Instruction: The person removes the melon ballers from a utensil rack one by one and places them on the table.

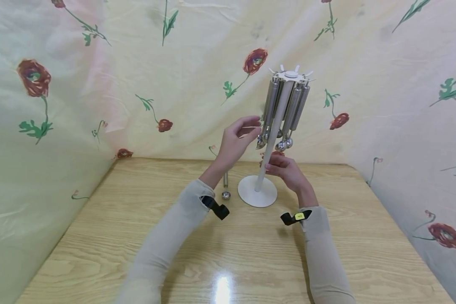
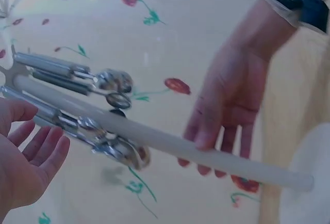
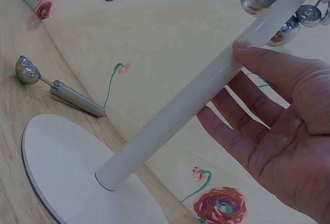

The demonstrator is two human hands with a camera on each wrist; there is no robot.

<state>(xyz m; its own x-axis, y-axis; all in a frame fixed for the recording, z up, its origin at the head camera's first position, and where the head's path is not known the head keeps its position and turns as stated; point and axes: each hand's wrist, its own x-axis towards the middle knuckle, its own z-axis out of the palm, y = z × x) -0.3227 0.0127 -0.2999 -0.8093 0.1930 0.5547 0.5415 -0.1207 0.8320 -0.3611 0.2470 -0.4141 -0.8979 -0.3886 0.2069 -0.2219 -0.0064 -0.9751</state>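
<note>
one metal scoop lies on the worktop beside the white stand, the left hand, fingers loosely spread, hovers just beside the hanging scoops, and the right hand pinches the stand's pole between thumb and fingers below them.

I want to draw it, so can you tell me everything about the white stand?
The white stand looks smooth, maybe plastic or painted metal. It stands upright, its flat round base on the wooden table. A slim round pole rises to a pronged top where silvery utensils hang. The right grip holds the pole below them.
</note>
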